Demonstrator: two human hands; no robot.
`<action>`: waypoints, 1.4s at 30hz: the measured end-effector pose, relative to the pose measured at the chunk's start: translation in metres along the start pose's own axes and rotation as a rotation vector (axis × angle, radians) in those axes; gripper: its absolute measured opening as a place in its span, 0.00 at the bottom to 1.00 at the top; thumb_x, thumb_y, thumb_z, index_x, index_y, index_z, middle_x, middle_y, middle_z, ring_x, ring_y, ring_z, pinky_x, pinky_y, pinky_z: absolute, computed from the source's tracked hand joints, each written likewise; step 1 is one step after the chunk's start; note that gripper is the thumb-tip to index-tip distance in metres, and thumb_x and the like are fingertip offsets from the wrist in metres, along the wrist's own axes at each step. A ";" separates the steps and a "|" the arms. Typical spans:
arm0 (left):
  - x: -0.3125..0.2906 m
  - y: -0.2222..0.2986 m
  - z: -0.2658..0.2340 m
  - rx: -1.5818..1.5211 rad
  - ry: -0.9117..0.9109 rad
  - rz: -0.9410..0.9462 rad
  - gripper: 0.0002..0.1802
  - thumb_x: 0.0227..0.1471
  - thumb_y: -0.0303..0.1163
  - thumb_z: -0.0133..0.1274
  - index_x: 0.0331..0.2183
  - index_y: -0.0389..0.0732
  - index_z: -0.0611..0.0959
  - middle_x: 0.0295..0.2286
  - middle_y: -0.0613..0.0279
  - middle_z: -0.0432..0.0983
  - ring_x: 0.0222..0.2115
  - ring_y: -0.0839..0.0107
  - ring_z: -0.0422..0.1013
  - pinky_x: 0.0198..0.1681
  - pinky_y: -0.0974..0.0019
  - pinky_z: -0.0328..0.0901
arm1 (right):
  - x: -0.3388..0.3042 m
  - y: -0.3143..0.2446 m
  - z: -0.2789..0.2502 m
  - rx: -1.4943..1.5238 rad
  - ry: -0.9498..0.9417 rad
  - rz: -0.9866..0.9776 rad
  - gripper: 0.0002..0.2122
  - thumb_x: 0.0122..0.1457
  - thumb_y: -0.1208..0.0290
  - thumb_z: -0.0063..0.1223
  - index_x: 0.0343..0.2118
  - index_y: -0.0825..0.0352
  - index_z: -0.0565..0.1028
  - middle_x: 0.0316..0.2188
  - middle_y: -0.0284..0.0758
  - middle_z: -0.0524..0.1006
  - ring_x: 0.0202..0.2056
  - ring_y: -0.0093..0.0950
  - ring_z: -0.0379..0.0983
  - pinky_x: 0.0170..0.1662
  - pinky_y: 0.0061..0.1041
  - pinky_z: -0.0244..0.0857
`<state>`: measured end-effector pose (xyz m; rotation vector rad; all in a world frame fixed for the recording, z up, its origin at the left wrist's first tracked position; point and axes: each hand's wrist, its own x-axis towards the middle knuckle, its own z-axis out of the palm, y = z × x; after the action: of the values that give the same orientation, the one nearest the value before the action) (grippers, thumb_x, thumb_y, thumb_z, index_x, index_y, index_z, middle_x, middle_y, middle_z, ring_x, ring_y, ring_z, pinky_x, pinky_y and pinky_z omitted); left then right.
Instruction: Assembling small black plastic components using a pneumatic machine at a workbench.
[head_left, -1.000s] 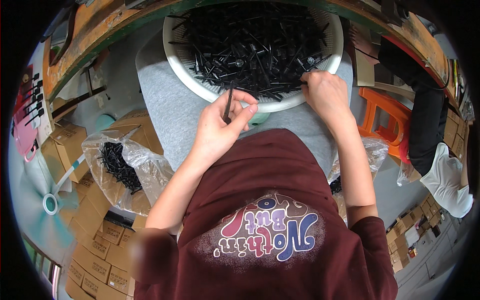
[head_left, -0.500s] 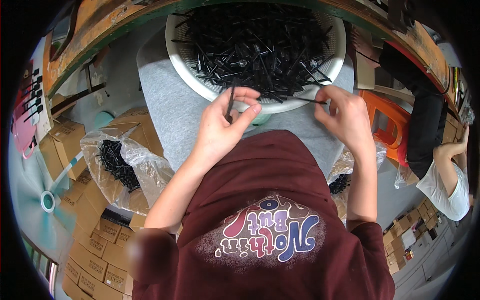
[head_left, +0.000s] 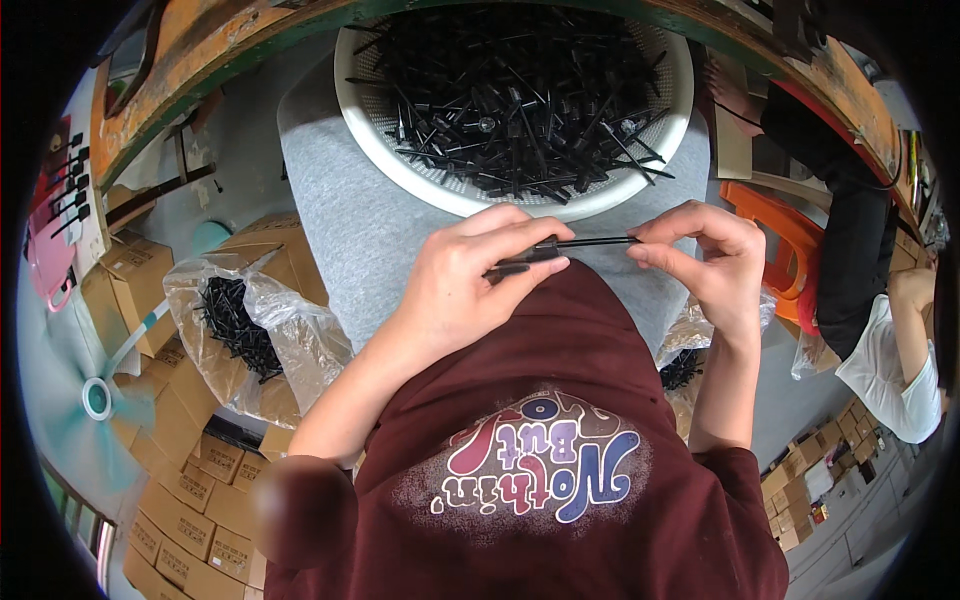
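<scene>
My left hand (head_left: 470, 265) is closed on a slim black stick-like part (head_left: 543, 251), its thicker end between thumb and fingers. Another dark piece (head_left: 506, 271) shows lower in the same grip; whether it is separate is hard to see. Thin black shafts run to the right, where thumb and forefinger of my right hand (head_left: 708, 252) pinch their far end. Both hands are just above my lap, in front of a white perforated basket (head_left: 425, 195) heaped with loose black stick-like parts (head_left: 520, 110).
Left of my legs a clear plastic bag (head_left: 300, 350) holds more black parts. Cardboard boxes (head_left: 190, 500) and a teal fan (head_left: 97, 400) stand beyond. An orange stool (head_left: 785, 255) is on the right, near another person's arm (head_left: 908, 320). A wooden table edge (head_left: 200, 75) arches over the basket.
Both hands have drawn back from the basket rim toward my body, and my left hand has moved right. The black parts they held apart are now brought together between them.
</scene>
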<state>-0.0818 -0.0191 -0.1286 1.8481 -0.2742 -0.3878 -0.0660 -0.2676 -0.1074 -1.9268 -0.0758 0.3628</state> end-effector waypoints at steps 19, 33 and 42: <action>-0.001 0.017 -0.022 -0.253 -0.076 -0.307 0.13 0.64 0.30 0.46 0.45 0.36 0.81 0.23 0.67 0.78 0.21 0.86 0.61 0.28 0.78 0.55 | 0.000 -0.001 -0.011 0.379 0.063 0.188 0.09 0.54 0.80 0.63 0.38 0.73 0.79 0.25 0.31 0.80 0.23 0.14 0.72 0.28 0.12 0.65; -0.009 0.046 -0.015 -0.284 -0.232 -0.239 0.15 0.66 0.29 0.43 0.27 0.35 0.75 0.18 0.61 0.77 0.21 0.75 0.75 0.27 0.72 0.66 | 0.000 -0.034 0.039 0.783 0.028 0.115 0.09 0.69 0.73 0.47 0.41 0.76 0.71 0.30 0.46 0.80 0.28 0.30 0.81 0.31 0.24 0.77; -0.011 0.050 -0.017 -0.253 -0.223 -0.211 0.15 0.66 0.29 0.42 0.27 0.36 0.75 0.17 0.61 0.76 0.19 0.75 0.75 0.25 0.73 0.63 | 0.000 -0.041 0.035 0.712 0.058 0.070 0.07 0.68 0.77 0.46 0.44 0.75 0.68 0.30 0.49 0.80 0.27 0.31 0.81 0.30 0.24 0.77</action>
<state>-0.0845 -0.0157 -0.0754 1.5897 -0.1729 -0.7435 -0.0716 -0.2204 -0.0816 -1.2344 0.1443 0.3234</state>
